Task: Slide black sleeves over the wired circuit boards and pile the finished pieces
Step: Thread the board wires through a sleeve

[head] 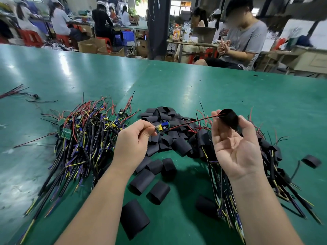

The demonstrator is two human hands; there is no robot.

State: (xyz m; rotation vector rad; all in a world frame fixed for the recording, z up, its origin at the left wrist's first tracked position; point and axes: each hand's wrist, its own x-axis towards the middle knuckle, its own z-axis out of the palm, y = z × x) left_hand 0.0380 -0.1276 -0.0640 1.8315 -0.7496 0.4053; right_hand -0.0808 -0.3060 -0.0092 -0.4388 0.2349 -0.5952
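**Item: one wired board, sleeving in progress.**

- Left hand (pixel 134 138): fingers curled, pinching a small circuit board (pixel 161 127) at its near end and holding it just above the counter (pixel 194 89).
- Circuit board: yellow and blue parts facing up. Its red and black leads (pixel 192 121) are running out to the right, towards the other hand.
- Right hand (pixel 233 149): palm turned up, holding one black sleeve (pixel 229 118) between thumb and fingertips, with the sleeve's open mouth facing the leads.
- Lead tips: reaching the sleeve's mouth. Whether they are already entering it cannot be told.

**Stock on the counter.**

- Bare wired boards (pixel 85 131): a tangled heap lying to the left.
- Loose sleeves (pixel 182 145): a heap in the middle, spilling towards the person.
- Finished pieces (pixel 203 140): sleeved and trailing wires, piling up on the right, partly hidden behind the right hand.
- Stray sleeve (pixel 311 161): lying apart at the far right.

**Step in hand, as judged:** the person is threading the leads into the sleeve, and the board itself is not yet covered.

**Next move, as judged:**

- Keep the sleeve's mouth held open rather than squeezed flat.
- Feed both leads through together.
- Draw the sleeve leftward along the leads and over the parts while the left hand keeps the board steady.
- The taller parts are likely to catch on the rim.
- Lay the sleeved piece on the right-hand pile.
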